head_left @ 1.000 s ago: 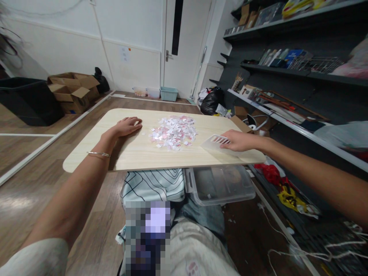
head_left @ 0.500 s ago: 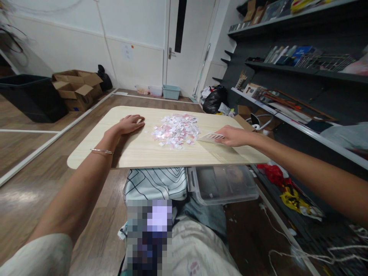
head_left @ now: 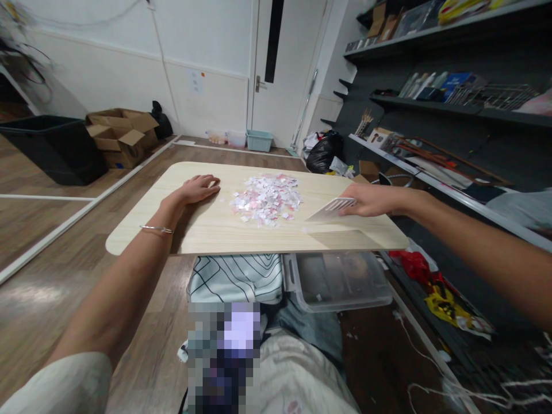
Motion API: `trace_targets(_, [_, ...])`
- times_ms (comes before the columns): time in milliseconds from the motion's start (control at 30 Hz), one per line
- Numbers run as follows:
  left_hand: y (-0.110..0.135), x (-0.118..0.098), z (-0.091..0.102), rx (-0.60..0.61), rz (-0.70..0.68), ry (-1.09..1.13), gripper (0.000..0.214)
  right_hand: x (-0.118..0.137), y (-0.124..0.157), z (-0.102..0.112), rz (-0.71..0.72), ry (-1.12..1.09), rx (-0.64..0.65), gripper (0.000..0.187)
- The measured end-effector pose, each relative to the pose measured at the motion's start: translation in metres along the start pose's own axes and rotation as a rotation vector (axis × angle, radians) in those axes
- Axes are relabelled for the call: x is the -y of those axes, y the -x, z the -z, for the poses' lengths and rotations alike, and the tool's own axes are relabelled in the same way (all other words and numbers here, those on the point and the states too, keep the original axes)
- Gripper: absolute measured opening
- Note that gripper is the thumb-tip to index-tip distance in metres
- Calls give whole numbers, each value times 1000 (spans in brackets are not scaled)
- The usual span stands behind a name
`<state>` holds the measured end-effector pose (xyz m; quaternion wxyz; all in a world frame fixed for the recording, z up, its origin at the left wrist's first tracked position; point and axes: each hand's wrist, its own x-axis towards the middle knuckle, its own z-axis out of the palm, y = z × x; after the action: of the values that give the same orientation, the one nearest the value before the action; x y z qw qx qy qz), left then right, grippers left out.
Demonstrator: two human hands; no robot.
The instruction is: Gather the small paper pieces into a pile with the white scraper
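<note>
A loose pile of small white and pink paper scraps (head_left: 268,198) lies in the middle of a pale wooden board (head_left: 215,233). My left hand (head_left: 199,188) rests palm down on the board, left of the pile, with its fingers loosely spread and nothing in them. To the right of the scraps, my right hand (head_left: 367,199) grips a thin, flat white slotted scraper (head_left: 328,210). Its blade is tilted and points toward the pile, apart from it, and casts a shadow on the board. My right fingertips are partly hidden behind the scraper.
A clear plastic bin (head_left: 345,282) and a patterned cushion (head_left: 237,279) sit below the board's near edge. Dark shelves (head_left: 452,126) line the right side. A black bin (head_left: 52,149) and cardboard boxes (head_left: 123,138) stand on the floor at left.
My right hand has drawn the scraper to the right, away from the pile, and it looks raised above the board. The left hand stays in place on the board.
</note>
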<state>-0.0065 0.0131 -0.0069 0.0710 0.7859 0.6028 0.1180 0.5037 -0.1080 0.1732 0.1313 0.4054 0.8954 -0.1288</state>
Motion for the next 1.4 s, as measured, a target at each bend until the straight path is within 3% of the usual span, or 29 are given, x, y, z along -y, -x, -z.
trace_targets(133, [-2,3,-1,3,0,5,76,6,-16,13,-70,-29,6,37])
trace_targets(367, [-2,4,1,26,-20,-3,80,17,-52,-6,-167,31,82,11])
trace_targets(567, [1,1,2,13,-15,-19,80,16,-52,-5,-165,0,83,21])
trace_targets(867, [-1,5,0,-24,-40,23,72,26,-81,-9,88,-103,96,33])
trace_targets(1133, [-2,5,0,4,-24,-9,77,28,-87,-8,90,-146,29,54])
trace_targets(1400, [-5,9,2,27,-12,-16,78,31,-89,-6,52,-123,-34,50])
